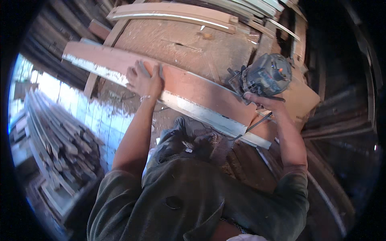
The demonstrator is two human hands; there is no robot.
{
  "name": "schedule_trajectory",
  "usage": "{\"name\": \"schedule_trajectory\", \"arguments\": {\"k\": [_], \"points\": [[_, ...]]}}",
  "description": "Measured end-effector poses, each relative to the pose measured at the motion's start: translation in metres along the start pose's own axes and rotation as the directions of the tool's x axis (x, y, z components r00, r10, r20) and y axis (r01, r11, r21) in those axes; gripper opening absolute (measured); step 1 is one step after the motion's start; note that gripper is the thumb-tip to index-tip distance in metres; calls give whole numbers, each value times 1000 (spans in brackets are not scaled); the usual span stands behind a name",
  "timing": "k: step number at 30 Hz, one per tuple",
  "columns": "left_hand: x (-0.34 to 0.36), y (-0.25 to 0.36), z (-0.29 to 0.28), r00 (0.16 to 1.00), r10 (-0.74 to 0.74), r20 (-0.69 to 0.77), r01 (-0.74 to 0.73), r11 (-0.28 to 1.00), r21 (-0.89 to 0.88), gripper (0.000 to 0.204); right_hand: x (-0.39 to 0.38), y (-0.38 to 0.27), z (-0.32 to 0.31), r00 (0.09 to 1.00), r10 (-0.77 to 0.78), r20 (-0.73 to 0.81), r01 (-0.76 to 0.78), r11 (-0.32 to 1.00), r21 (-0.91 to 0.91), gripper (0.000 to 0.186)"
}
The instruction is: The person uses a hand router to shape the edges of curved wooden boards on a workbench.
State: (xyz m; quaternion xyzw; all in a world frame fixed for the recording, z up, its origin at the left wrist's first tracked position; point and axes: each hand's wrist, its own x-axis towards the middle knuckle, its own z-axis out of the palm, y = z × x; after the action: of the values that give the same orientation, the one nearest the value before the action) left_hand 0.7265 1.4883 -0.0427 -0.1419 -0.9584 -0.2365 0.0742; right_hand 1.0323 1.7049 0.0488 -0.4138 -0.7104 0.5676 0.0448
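A long pinkish board (193, 92) with a white, flaking edge lies diagonally across the bench. My left hand (146, 82) rests on its left half, fingers spread over the surface. At the board's right part, my right hand (263, 100) grips the lower part of a dark power router (269, 74), which sits at the board's far edge with its base tilted. A black cord (257, 123) runs down from near my right hand across the board's end.
Curved wooden pieces (173, 14) and strips lie along the bench's back (209, 52). A large pile of narrow boards (60, 144) fills the lower left beside bright floor. Stacked dark timber (337, 100) stands at the right, and more lumber (60, 32) at the upper left.
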Motion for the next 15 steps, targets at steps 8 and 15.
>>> {"name": "schedule_trajectory", "arguments": {"k": [8, 15], "points": [[-14, -7, 13, 957, -121, -263, 100, 991, -91, 61, 62, 59, -12, 576, -669, 470, 812, 403, -423, 73], [-6, -9, 28, 811, -490, -318, 416, 867, -274, 95, 67, 65, -14, 566, -650, 507, 814, 537, -221, 82]]}}
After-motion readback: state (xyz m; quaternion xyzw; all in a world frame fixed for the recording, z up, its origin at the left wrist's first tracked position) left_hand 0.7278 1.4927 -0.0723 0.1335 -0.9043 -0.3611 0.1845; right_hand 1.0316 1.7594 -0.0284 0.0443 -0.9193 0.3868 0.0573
